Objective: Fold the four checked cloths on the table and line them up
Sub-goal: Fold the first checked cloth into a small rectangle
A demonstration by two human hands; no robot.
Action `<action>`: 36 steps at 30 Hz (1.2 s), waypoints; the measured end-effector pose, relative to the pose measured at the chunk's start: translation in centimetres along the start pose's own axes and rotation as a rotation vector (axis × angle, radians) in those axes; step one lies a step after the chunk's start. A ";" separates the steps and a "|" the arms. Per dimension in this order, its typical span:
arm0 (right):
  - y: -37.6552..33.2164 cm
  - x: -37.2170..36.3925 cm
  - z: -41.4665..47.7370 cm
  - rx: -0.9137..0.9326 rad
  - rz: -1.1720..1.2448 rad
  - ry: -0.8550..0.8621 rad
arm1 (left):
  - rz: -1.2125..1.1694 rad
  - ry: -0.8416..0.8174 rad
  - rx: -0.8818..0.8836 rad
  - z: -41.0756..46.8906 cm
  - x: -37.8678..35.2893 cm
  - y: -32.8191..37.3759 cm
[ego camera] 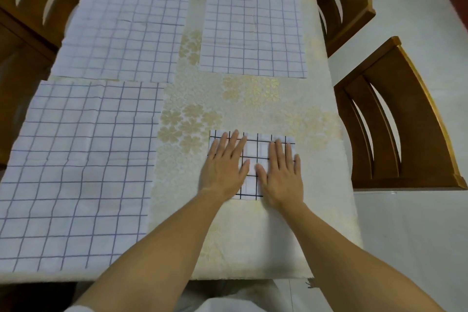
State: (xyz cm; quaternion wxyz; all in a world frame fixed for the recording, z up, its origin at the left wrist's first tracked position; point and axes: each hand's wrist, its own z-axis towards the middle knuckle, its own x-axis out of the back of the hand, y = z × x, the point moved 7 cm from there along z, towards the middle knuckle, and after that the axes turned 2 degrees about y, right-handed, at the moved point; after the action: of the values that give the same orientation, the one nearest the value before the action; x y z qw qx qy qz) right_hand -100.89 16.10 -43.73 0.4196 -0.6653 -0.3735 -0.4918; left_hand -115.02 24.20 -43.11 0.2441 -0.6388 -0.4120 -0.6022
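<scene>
A small folded checked cloth lies near the table's front right. My left hand presses flat on its left half, fingers straight. My right hand presses flat on its right half. Three other white checked cloths lie spread out unfolded: one at the near left, one at the far left, one at the far right. My hands hide the folded cloth's lower corners.
The table wears a cream cloth with gold flowers. Wooden chairs stand at the right, at the far right and at the far left. The table's front edge runs just below my forearms.
</scene>
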 end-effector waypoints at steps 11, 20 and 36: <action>2.7 5.1 3.5 0.007 0.091 0.148 | 0.059 0.056 -0.122 0.0 2.0 -0.8; 1.4 6.3 10.0 -0.047 -0.004 -0.166 | -0.086 -0.019 -0.139 0.2 0.7 0.4; 4.2 5.5 -1.0 -0.443 0.670 -0.156 | 0.011 -0.028 -0.110 0.6 -0.1 0.1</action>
State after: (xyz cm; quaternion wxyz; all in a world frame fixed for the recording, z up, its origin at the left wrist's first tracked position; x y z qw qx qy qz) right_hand -96.08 14.09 -39.01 0.3736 -0.8597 -0.0517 -0.3444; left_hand -114.54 24.62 -43.33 0.2059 -0.6620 -0.3780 -0.6135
